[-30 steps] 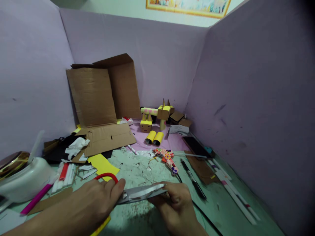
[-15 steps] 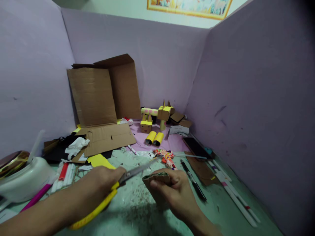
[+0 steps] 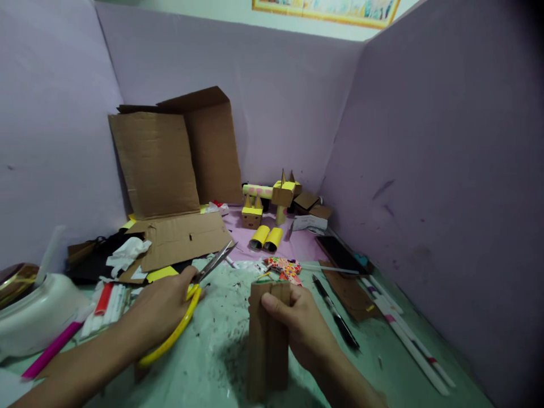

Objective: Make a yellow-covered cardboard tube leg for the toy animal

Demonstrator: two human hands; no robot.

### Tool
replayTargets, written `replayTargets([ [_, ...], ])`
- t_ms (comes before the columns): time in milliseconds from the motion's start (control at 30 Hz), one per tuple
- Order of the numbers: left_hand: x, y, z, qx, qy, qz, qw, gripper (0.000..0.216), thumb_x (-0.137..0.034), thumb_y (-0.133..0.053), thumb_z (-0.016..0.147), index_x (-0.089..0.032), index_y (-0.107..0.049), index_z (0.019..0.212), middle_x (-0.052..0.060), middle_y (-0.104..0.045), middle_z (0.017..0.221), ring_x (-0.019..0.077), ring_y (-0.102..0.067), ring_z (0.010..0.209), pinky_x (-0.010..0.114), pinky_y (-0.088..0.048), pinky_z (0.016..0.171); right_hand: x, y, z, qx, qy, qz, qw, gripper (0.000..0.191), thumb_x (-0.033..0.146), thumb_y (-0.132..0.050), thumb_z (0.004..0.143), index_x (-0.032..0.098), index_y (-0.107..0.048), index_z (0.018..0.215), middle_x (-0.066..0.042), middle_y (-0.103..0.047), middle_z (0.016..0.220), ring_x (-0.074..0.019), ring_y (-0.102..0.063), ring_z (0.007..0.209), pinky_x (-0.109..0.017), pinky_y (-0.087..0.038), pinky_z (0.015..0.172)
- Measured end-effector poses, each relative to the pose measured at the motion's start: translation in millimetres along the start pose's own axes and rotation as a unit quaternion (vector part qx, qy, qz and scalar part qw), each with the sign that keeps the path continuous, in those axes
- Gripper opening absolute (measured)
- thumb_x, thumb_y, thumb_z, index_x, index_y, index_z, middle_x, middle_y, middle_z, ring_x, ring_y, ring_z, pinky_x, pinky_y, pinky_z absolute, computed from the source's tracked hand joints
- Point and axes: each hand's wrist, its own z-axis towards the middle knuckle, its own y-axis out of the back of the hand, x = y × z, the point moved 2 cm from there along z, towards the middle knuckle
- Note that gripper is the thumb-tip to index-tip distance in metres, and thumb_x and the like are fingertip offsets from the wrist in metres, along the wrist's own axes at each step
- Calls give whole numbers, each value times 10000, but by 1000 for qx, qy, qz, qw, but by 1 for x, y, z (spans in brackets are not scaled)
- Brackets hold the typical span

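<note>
My left hand [image 3: 164,303] is closed round the handles of a pair of scissors [image 3: 193,292], one handle yellow, with the steel blades pointing up and away towards the flat cardboard. My right hand [image 3: 297,326] grips a folded brown cardboard piece [image 3: 266,345] and holds it upright on the green table [image 3: 221,362]. The scissors sit to the left of the cardboard piece, apart from it.
Large cardboard sheets [image 3: 157,164] lean on the back wall. Yellow cardboard figures [image 3: 283,192] and two yellow tubes [image 3: 266,238] stand behind. A patterned glue gun [image 3: 284,267], black pen [image 3: 335,311], phone [image 3: 338,254], markers [image 3: 106,303] and a white container [image 3: 36,309] lie around. Purple partition walls [image 3: 425,170] enclose the desk.
The scissors swung left, away from the cardboard piece, with blades now pointing further back. My right hand turned the cardboard piece upright onto the table.
</note>
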Motion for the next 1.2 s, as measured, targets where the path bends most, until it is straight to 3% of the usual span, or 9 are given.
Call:
replayTargets([
  [133, 18, -18, 25, 12, 32, 28, 999, 410, -398, -383, 822, -124, -552, 1076, 194, -694, 956, 359, -650, 881, 386, -456, 666, -11, 0, 24, 19, -89, 118, 989, 378, 384, -846, 520, 138, -669, 746, -26, -692, 643, -152, -615, 575, -271, -476, 594],
  [267, 33, -36, 41, 12, 40, 25, 999, 461, -335, -462, 747, -114, -536, 1145, 188, -678, 1032, 354, -636, 948, 392, -464, 742, -18, 2, 41, 4, -96, 149, 984, 417, 398, -870, 469, 165, -671, 753, -3, -701, 631, -182, -646, 615, -310, -509, 655],
  [400, 39, -29, 43, 2, 17, 11, 1000, 527, -313, -517, 703, -79, -533, 1176, 215, -642, 1099, 373, -609, 1002, 431, -465, 811, -20, 2, 43, -9, -82, 178, 981, 433, 429, -863, 485, 182, -670, 783, 2, -718, 678, -195, -663, 671, -327, -520, 693],
  [567, 9, -26, 14, -65, -54, -50, 995, 536, -384, -419, 835, -166, -362, 1321, 118, -496, 1342, 246, -447, 1250, 368, -381, 1011, -23, 0, 43, -32, -45, 208, 977, 422, 450, -841, 528, 187, -664, 806, -9, -725, 737, -218, -669, 781, -336, -522, 730],
  [667, -22, -49, -9, -49, -144, -107, 983, 782, -380, -570, 750, -124, -217, 1398, 195, -330, 1458, 325, -308, 1338, 491, -315, 1065, -26, -6, 39, -35, -20, 231, 972, 403, 455, -817, 570, 196, -659, 835, -28, -731, 822, -245, -654, 900, -367, -510, 794],
  [800, -39, -72, -16, -56, -165, -143, 974, 722, -227, -485, 784, -87, -162, 1414, 234, -357, 1419, 343, -354, 1304, 538, -336, 1038, -29, -15, 29, 29, -16, 221, 975, 374, 445, -780, 626, 188, -668, 873, -70, -725, 944, -272, -619, 1017, -401, -473, 883],
  [867, -40, -68, -13, -37, -157, -203, 966, 732, -201, -492, 755, -107, -179, 1410, 214, -383, 1408, 316, -382, 1291, 522, -335, 1049, -28, -15, 26, 85, 0, 183, 979, 410, 414, -793, 609, 201, -669, 938, -80, -707, 1029, -284, -601, 1060, -413, -453, 916],
  [1000, -40, -47, -12, 35, -147, -292, 944, 733, -260, -561, 688, -127, -310, 1364, 189, -448, 1381, 303, -447, 1242, 505, -365, 1034, -23, -2, 27, 153, 48, 80, 984, 697, 320, -874, 466, 246, -607, 1105, -80, -624, 1217, -299, -541, 1158, -441, -410, 971],
  [1200, -40, -39, -15, 39, -154, -309, 938, 631, -278, -582, 658, -115, -480, 1260, 158, -566, 1278, 315, -512, 1172, 479, -430, 970, -17, 4, 29, 192, 81, 34, 977, 732, 208, -886, 455, 243, -588, 1123, -57, -676, 1093, -249, -623, 1034, -401, -450, 919],
])
